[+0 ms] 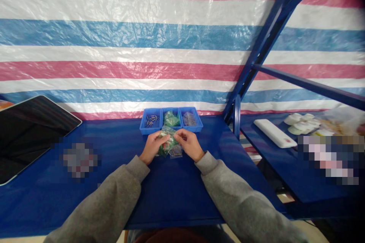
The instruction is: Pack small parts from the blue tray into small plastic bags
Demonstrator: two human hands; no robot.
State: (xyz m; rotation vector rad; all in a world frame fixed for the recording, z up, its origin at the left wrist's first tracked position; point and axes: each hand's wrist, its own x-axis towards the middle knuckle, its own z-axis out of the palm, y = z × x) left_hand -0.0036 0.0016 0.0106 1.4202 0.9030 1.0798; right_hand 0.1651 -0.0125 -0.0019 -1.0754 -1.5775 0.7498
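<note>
Between my two hands, just in front of the blue bins, is a small clear plastic bag (169, 133) with a greenish tint. My left hand (153, 146) pinches its left side, thumb on top. On the right side, the thumb and fingers of my right hand (189, 143) close on the bag's edge. Below it on the table lies another small clear bag (176, 152) with small metal-looking pieces inside. The left blue bin (146, 130) holds loose metal pins or screws (152, 120). Green-tinted bags (171, 118) fill the middle bin, and clear bags (189, 119) the right one.
A dark flat screen (37, 136) lies at the left of the blue table (171, 197). Blue metal posts (265, 41) rise at the right. On the neighbouring table are a white oblong box (275, 133) and stacked white pieces (302, 123). A striped sheet (128, 38) hangs behind.
</note>
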